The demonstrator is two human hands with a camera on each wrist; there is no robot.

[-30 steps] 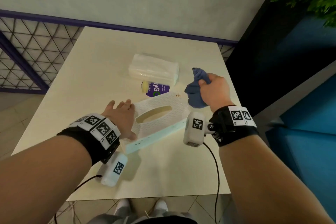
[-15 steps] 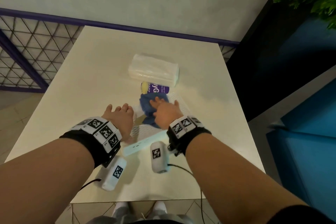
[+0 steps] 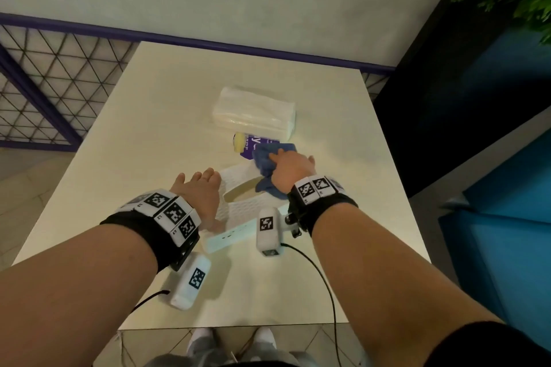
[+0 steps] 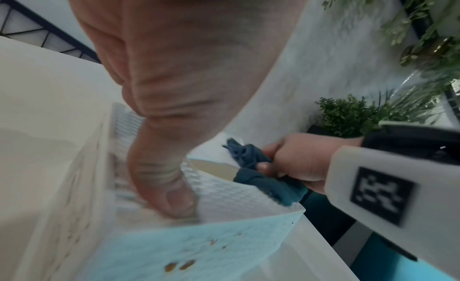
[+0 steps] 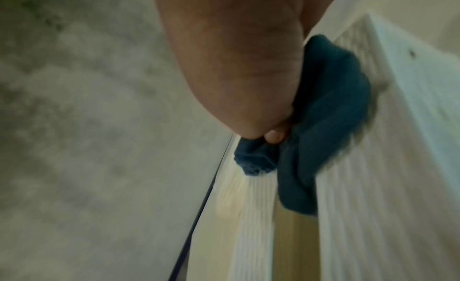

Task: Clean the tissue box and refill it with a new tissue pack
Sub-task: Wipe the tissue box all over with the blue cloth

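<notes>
The white tissue box with an oval slot lies on the table, and its pale blue side carries small brown specks. My left hand rests flat on the box's left end, with the thumb pressing its near edge. My right hand grips a bunched blue cloth against the far right part of the box top. In the wrist views the cloth lies beside the slot. Just beyond the box lies the new tissue pack, wrapped in clear plastic.
A purple packet with a yellow end lies between the tissue pack and the box, partly under the cloth. The cream table meets a grey wall at the back. A railing stands to the left, with dark blue furniture and plants to the right.
My right hand brought the cloth down from the air at the box's right onto its top, then wiped it from left of centre to the far right. The left hand stayed put.
</notes>
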